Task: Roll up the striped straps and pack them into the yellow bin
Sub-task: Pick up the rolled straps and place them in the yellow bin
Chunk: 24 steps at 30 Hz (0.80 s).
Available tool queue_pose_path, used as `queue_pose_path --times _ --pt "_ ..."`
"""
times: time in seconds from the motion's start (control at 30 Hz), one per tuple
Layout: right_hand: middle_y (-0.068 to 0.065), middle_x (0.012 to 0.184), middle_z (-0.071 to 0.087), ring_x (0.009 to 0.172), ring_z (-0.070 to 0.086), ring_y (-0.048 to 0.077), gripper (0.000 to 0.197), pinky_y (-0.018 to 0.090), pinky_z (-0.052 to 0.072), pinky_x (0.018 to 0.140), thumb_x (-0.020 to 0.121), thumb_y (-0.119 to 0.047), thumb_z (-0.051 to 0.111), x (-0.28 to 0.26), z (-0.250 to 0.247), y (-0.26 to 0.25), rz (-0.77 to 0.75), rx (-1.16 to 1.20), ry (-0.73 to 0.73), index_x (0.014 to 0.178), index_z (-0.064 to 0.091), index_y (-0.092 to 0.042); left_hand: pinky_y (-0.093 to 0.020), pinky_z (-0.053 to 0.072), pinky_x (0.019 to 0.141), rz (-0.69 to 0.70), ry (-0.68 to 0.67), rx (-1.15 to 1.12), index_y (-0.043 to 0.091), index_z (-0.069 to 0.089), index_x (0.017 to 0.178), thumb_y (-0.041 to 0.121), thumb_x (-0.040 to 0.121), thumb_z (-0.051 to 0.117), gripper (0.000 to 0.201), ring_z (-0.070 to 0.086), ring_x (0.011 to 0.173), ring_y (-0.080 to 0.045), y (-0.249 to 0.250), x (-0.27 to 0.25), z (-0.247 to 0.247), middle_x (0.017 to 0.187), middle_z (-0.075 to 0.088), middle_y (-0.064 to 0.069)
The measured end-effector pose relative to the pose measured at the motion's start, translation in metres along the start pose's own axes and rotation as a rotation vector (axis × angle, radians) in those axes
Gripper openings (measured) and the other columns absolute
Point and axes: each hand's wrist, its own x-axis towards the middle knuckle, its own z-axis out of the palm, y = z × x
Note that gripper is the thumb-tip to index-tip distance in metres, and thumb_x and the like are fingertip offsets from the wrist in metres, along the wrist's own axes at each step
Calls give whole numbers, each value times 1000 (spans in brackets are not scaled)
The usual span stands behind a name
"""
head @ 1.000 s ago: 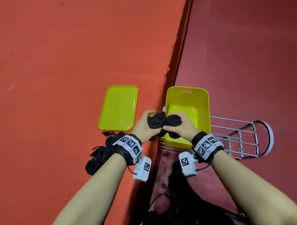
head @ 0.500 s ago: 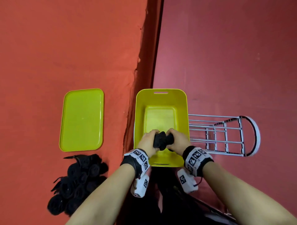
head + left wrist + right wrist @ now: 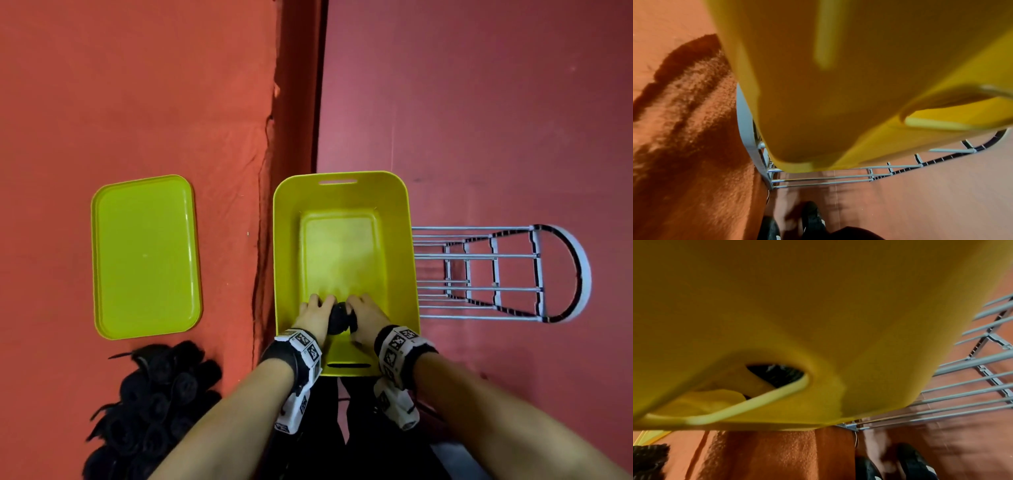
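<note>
In the head view the yellow bin (image 3: 397, 212) stands on a wire rack beside the red table. Both my hands are lowered inside its near end. My left hand (image 3: 313, 315) and right hand (image 3: 364, 315) grip dark rolled straps (image 3: 340, 317) between them, close to the bin's floor. A pile of more dark rolled straps (image 3: 154, 404) lies on the table at the lower left. Both wrist views are filled by the bin's outer wall (image 3: 838, 81) (image 3: 818, 296); through the handle slot a dark roll (image 3: 777, 373) shows.
The yellow lid (image 3: 145, 255) lies flat on the red table, left of the bin. The grey wire rack (image 3: 496, 270) sticks out to the right of the bin over a dark red floor. My black shoes (image 3: 812, 217) show below.
My two hands carried the rolls from above the bin's near rim down into the bin. The head view shifted right, so the bin now sits in the middle.
</note>
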Motion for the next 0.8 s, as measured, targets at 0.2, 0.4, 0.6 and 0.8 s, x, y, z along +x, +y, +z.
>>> queue_pose_path --times 0.2,0.4,0.6,0.8 --pt "7 115 41 104 48 28 42 35 45 83 79 -29 69 8 5 2 150 -40 -61 101 35 -19 -45 46 80 -52 -114 60 24 28 132 15 85 60 57 50 106 -41 -1 2 1 121 36 -14" --pt "12 138 31 124 40 35 51 37 44 93 87 -16 60 12 10 9 290 -42 -89 134 38 -18 -43 48 82 -41 -167 64 20 33 134 8 83 62 59 56 102 -42 -4 5 -5 123 38 -17" --pt "11 138 36 125 42 29 50 32 41 100 87 -4 57 9 11 16 209 15 -103 133 51 -20 -36 40 96 -6 -199 110 18 49 128 6 87 54 42 45 116 -38 -5 12 -3 127 40 -15" --pt "7 131 52 115 54 27 44 33 49 91 86 -11 59 9 4 8 185 -4 -132 129 55 -18 -38 39 98 0 -265 96 23 46 130 11 85 60 49 40 121 -33 -6 16 -8 127 44 -12"
